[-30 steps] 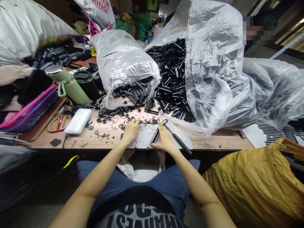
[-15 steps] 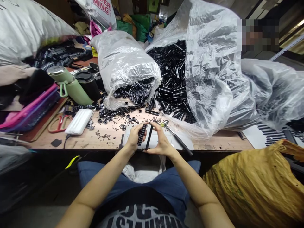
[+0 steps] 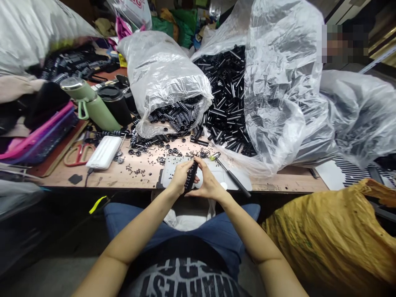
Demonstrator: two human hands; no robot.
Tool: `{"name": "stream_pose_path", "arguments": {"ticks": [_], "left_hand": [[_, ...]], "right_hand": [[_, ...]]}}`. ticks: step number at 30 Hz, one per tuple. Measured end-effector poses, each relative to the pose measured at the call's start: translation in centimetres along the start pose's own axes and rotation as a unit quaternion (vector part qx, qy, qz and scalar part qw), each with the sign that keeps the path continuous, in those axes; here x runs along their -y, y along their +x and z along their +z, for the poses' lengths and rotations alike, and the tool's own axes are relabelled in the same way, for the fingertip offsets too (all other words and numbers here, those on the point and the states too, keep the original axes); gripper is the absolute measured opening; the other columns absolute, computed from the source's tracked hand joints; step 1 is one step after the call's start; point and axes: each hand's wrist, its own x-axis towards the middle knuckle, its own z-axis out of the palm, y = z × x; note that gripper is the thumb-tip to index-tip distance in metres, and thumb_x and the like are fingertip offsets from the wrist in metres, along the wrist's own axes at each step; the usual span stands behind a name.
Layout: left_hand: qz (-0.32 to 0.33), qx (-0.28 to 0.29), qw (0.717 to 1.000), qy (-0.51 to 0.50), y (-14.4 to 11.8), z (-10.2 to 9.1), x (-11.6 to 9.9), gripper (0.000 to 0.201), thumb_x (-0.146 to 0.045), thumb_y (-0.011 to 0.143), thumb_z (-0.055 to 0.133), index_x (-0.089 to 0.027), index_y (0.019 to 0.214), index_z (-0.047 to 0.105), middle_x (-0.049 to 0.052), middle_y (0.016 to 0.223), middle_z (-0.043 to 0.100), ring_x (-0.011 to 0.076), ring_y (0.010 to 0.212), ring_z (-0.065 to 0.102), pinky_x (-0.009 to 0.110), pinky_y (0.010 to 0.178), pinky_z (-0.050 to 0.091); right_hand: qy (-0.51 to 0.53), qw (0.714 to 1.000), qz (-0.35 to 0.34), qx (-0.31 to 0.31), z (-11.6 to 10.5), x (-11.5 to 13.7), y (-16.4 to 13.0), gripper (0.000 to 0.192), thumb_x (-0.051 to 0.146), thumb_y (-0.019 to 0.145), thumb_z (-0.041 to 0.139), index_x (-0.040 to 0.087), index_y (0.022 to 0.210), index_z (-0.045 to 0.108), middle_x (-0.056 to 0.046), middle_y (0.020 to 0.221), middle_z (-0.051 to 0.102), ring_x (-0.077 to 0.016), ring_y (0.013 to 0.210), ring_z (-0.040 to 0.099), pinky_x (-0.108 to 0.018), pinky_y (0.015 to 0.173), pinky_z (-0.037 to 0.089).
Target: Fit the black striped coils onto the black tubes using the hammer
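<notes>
My left hand and my right hand meet over a white plate at the table's near edge. Together they hold a black ribbed cylinder with white dots, upright between the fingers. A black tube that my right hand held is hidden or pressed against the ribbed piece; I cannot tell which. Small black beads and washers lie scattered just beyond my hands. A thin tool with a yellow-green tip lies to the right of my right hand.
A plastic bag of striped ribbed pieces and a large bag of black tubes fill the table's back. A green flask, a black cup, a white box and scissors are left. A person in yellow sits right.
My hands left the table, one lifting a ribbed piece and the other a black tube, then drew together toward me; now both close on the ribbed piece.
</notes>
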Motion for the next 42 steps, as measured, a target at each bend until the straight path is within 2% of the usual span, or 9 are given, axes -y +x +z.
{"name": "stream_pose_path", "arguments": {"ticks": [7,10,13,17,23,28,32,39,42], "left_hand": [[-0.049,0.004,0.996,0.067,1.3,-0.3,1.2,0.036,-0.048,0.081,0.056,-0.014,0.091,0.063,-0.001,0.056,0.054,0.0132,0.042,0.056,0.024,0.042,0.047],[0.083,0.022,0.971,0.222,1.5,-0.6,2.9,0.036,-0.040,0.086,0.051,-0.015,0.107,0.065,0.006,0.077,0.061,0.0169,0.063,0.063,0.033,0.062,0.054],[0.264,0.028,0.852,0.451,1.7,-1.1,4.9,0.044,-0.024,0.082,0.058,-0.018,0.125,0.059,0.010,0.101,0.058,0.0227,0.094,0.058,0.040,0.087,0.049],[0.337,0.086,0.701,0.623,2.5,-2.2,6.2,0.042,-0.012,0.087,0.046,-0.016,0.128,0.056,0.011,0.096,0.057,0.0229,0.093,0.055,0.039,0.084,0.048],[0.384,0.085,0.576,0.716,3.0,-3.7,5.6,0.044,-0.009,0.089,0.040,-0.019,0.128,0.056,0.015,0.107,0.061,0.0256,0.097,0.055,0.042,0.084,0.041],[0.406,0.057,0.537,0.737,2.5,-3.8,5.9,0.043,-0.011,0.092,0.037,-0.020,0.129,0.055,0.015,0.111,0.064,0.0261,0.101,0.055,0.047,0.088,0.036],[0.403,0.043,0.516,0.755,2.5,-3.6,6.2,0.043,-0.011,0.093,0.035,-0.018,0.130,0.055,0.014,0.111,0.065,0.0271,0.104,0.055,0.049,0.090,0.036],[0.376,0.046,0.517,0.768,1.3,-1.2,8.2,0.063,-0.042,0.094,0.035,0.000,0.140,0.037,0.024,0.144,0.040,0.0324,0.139,0.028,0.052,0.113,0.016],[0.371,0.064,0.524,0.764,1.2,-0.9,9.0,0.063,-0.036,0.093,0.031,0.005,0.141,0.032,0.026,0.145,0.037,0.0318,0.140,0.026,0.049,0.113,0.017]], "right_hand": [[-0.023,0.995,0.084,-0.049,1.4,-0.7,-0.9,0.108,0.024,0.054,0.079,0.020,0.144,0.019,-0.016,0.140,0.036,-0.0308,0.133,0.036,-0.047,0.111,0.035],[-0.065,0.988,0.114,-0.079,2.5,-1.8,-1.5,0.107,0.026,0.053,0.079,0.016,0.142,0.021,-0.018,0.138,0.037,-0.0333,0.132,0.036,-0.051,0.111,0.034],[-0.116,0.976,0.154,-0.099,3.5,-3.1,-2.4,0.094,0.026,0.062,0.073,0.010,0.141,0.023,-0.022,0.136,0.039,-0.0347,0.129,0.037,-0.053,0.109,0.034],[-0.209,0.953,0.200,-0.088,1.7,-4.9,-4.3,0.079,0.032,0.071,0.070,0.011,0.137,0.034,-0.022,0.134,0.043,-0.0346,0.126,0.041,-0.052,0.103,0.039],[-0.434,0.812,0.376,-0.109,-4.8,-6.2,-7.3,0.023,0.037,0.090,0.053,0.015,0.091,0.061,-0.018,0.095,0.063,-0.0318,0.094,0.057,-0.041,0.076,0.043],[-0.315,0.872,0.363,-0.094,-3.6,-2.8,-9.5,0.039,0.038,0.101,0.024,0.018,0.093,0.055,-0.005,0.070,0.063,-0.0177,0.061,0.059,-0.027,0.058,0.035],[-0.335,0.870,0.358,-0.049,-1.4,-0.2,-10.4,0.042,0.040,0.101,0.021,0.016,0.092,0.054,-0.007,0.071,0.065,-0.0168,0.055,0.058,-0.026,0.052,0.027],[-0.281,0.910,0.287,-0.104,-1.1,3.6,-8.2,0.045,0.042,0.102,0.017,0.015,0.100,0.054,-0.005,0.069,0.065,-0.0159,0.056,0.061,-0.024,0.055,0.034],[-0.313,0.915,0.253,-0.032,0.7,4.1,-7.5,0.046,0.041,0.101,0.018,0.016,0.095,0.056,-0.007,0.076,0.067,-0.0163,0.060,0.062,-0.024,0.054,0.032]]}}
